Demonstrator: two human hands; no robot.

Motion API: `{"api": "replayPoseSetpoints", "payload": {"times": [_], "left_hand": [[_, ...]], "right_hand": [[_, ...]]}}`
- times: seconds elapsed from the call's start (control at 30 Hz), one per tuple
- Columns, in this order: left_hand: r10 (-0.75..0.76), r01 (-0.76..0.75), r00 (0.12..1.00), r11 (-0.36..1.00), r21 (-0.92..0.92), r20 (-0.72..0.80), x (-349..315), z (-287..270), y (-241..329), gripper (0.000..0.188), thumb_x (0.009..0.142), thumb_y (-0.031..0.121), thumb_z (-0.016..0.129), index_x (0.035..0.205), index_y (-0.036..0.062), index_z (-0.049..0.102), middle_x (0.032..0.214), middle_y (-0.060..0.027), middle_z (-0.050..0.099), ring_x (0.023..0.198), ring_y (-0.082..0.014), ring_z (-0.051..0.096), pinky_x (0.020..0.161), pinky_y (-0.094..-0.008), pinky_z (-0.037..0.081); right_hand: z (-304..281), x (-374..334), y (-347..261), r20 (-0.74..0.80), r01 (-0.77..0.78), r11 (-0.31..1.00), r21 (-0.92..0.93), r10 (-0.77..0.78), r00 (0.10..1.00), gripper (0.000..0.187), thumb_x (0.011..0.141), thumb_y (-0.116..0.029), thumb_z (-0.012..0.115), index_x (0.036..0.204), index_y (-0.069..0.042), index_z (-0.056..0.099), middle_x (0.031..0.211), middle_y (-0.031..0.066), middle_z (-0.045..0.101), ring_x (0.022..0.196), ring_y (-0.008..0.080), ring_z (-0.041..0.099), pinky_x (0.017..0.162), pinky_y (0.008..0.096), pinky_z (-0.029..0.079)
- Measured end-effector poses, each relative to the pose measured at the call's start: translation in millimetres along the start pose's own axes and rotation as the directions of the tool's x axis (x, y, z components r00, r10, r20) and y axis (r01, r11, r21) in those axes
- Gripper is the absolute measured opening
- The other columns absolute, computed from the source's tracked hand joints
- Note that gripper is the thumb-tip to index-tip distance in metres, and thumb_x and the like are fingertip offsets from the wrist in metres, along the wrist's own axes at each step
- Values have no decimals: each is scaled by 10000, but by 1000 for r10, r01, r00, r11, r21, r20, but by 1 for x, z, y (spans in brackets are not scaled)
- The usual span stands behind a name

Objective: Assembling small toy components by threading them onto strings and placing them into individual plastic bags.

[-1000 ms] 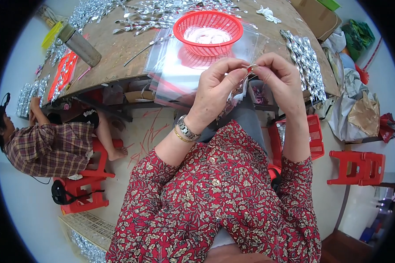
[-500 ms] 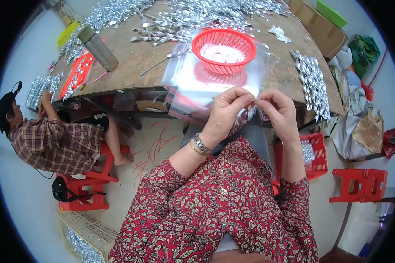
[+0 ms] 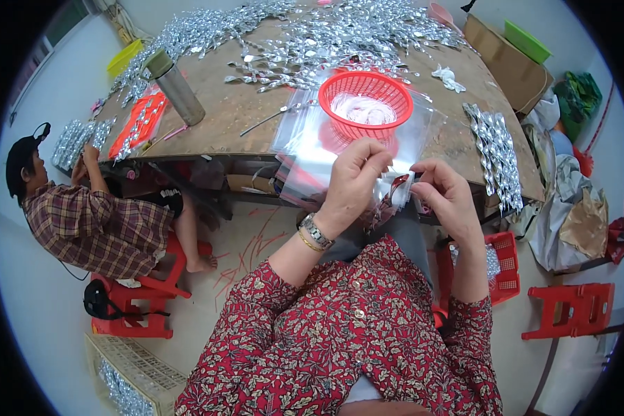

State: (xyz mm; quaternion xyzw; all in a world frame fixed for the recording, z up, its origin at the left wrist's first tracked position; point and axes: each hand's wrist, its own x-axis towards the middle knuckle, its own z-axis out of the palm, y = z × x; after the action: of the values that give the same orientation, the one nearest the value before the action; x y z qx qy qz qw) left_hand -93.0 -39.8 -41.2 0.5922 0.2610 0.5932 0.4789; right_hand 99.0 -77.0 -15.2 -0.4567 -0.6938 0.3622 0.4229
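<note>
My left hand [image 3: 352, 184] is closed in a pinch, with what looks like a thin white thread at its fingertips. Facing it, my right hand [image 3: 451, 197] pinches the edge of a small bundle of shiny silver and reddish strips [image 3: 393, 188]. The bundle hangs between both hands over my lap, just off the table's front edge; its lower part is partly hidden by my left hand. Just beyond stands a red plastic basket [image 3: 403, 118] holding a coil of white thread [image 3: 364, 111]. It rests on a pile of clear plastic bags [image 3: 291, 135].
Twisted silver strips [image 3: 353, 35] heap across the back of the wooden table [image 3: 222, 90], with another bunch [image 3: 494, 156] at right. A metal flask [image 3: 180, 93] stands left. A co-worker [image 3: 97, 222] sits at far left. Red stools [image 3: 568, 312] and a red crate [image 3: 506, 267] stand on the floor.
My fingertips, close together before, have drawn apart, and the shiny strips show more plainly between them. The view has tilted slightly, so the table sits lower in it.
</note>
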Motion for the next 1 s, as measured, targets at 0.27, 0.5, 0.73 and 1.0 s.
{"api": "replayPoseSetpoints", "payload": {"times": [0.27,0.5,0.73,1.0], "left_hand": [[-65,32,991,965,-261,-121,19,-17,26,151,958,137,501,861,44,570,794,-30,645,660,-59,553,597,-197,443],[-36,7,996,942,-337,-81,27,-25,33,163,979,168,480,910,48,567,841,-78,663,715,-111,621,590,-209,463],[47,-63,997,939,-337,-56,31,-21,50,185,979,188,485,894,43,563,759,-75,658,661,-117,627,558,-198,451],[91,-76,995,944,-322,33,32,-24,49,188,987,202,470,897,58,548,724,-44,584,677,-152,629,538,-215,433]], "right_hand": [[-30,-4,-12,161,-174,949,262,135,978,176,879,-96,573,1045,-39,579,729,-17,586,604,23,474,530,163,343],[-33,-6,-5,290,-232,779,582,67,955,110,875,-66,548,966,-10,577,763,79,622,523,21,401,497,164,318],[-33,-3,-3,245,-100,627,773,-149,958,88,891,-32,495,975,-45,519,845,93,640,458,19,346,512,204,295],[-35,-1,-19,95,62,749,660,-165,982,138,861,-1,548,991,-34,514,866,87,642,564,48,455,547,197,358]]}}
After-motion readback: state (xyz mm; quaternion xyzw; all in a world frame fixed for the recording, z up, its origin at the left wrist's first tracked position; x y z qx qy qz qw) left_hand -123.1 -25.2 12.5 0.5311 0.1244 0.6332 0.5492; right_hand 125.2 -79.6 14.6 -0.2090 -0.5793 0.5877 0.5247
